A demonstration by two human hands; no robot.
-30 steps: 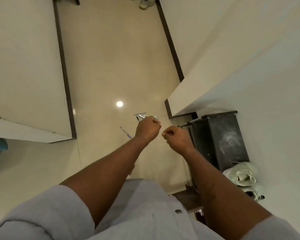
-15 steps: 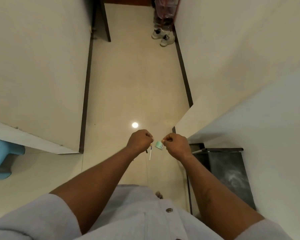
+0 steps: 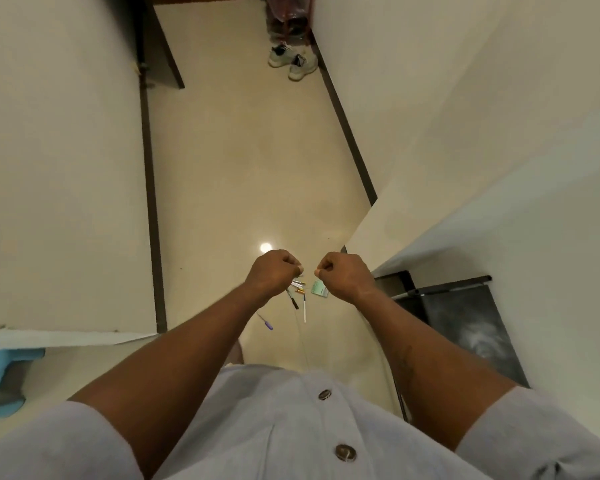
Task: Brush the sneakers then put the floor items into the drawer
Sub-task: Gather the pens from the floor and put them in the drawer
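This looks like a narrow hallway inside a home. The floor [image 3: 250, 168] is of glossy cream tiles and mirrors a ceiling lamp as a bright spot [image 3: 265, 247] near the centre. Plain cream walls [image 3: 56, 168] with a dark skirting board [image 3: 347, 133] close it in at 9 and 2 o'clock. A pair of sneakers [image 3: 293, 60] stands by the wall at 12 o'clock, a blue plastic stool [image 3: 0, 375] at 8 o'clock, a low dark cabinet [image 3: 471, 327] at 4 o'clock. Some pens [image 3: 304, 308] lie on the tiles.
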